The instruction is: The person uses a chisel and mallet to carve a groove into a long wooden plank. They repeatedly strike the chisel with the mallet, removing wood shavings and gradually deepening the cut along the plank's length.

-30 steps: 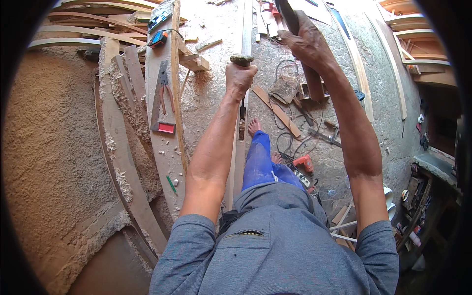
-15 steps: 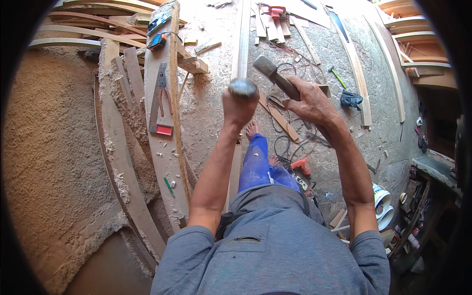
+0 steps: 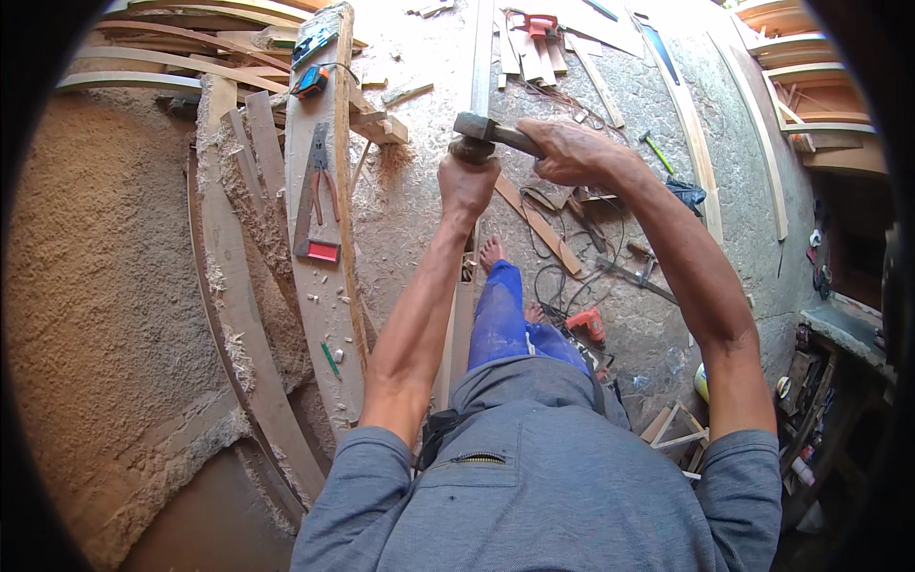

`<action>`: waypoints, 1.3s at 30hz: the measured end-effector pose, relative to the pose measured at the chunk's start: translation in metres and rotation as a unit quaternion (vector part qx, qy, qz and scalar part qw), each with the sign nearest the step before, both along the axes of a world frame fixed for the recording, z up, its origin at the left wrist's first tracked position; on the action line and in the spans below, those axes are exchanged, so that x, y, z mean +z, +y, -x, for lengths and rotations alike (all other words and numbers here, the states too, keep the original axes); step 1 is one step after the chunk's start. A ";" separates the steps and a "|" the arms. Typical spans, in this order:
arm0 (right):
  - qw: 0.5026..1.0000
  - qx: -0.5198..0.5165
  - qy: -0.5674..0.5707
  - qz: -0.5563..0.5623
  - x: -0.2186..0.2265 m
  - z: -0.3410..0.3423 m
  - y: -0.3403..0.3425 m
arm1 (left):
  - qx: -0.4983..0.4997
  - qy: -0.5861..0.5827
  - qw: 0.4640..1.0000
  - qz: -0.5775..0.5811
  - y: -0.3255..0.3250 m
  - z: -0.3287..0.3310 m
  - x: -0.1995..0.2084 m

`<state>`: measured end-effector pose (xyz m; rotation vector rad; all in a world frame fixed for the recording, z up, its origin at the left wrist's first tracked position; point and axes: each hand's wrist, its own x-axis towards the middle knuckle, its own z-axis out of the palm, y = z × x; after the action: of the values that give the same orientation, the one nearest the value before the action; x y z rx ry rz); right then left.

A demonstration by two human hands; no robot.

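Observation:
My left hand [image 3: 468, 184] is wrapped round an upright chisel [image 3: 471, 150]; only its round butt end shows above the fist, and its blade is hidden under the hand. In my right hand [image 3: 572, 153] is a hammer, gripped by its handle. The hammer's blocky head [image 3: 475, 126] is at the chisel's butt, overlapping it from above; whether they touch I cannot tell. Below my left hand, a long narrow timber [image 3: 481, 67] runs away from me, partly covered by my hands and leg.
On the left plank lie a try square [image 3: 316, 250], pincers [image 3: 327, 186], a tape measure [image 3: 308, 82] and a green pencil [image 3: 330, 360]. A red power tool [image 3: 587, 325], cables and a flat board [image 3: 538, 224] are on the floor by my feet. A green-handled hammer [image 3: 656, 153] lies farther right.
The hammer has swung down and left, from raised at the right to the chisel's butt. My right arm has followed, elbow outward. My left hand has stayed nearly in place.

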<state>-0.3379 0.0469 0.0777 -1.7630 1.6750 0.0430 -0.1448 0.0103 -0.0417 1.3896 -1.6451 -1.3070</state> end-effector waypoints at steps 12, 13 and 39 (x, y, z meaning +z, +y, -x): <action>0.975 -0.167 -0.098 0.107 0.044 0.006 0.054 | -0.020 0.024 0.990 -0.138 -0.031 0.004 -0.009; 0.971 -0.182 -0.110 0.112 0.048 0.013 0.042 | -0.013 0.022 0.990 -0.140 -0.029 0.009 -0.012; 0.831 -0.486 -0.259 -0.075 -0.087 -0.026 0.250 | 0.055 -0.040 0.939 0.337 0.039 0.007 0.043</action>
<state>-0.3118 0.2968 -0.0089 -0.5514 1.8654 -0.6794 -0.1520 0.0494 0.0014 1.0887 -1.8008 -0.5309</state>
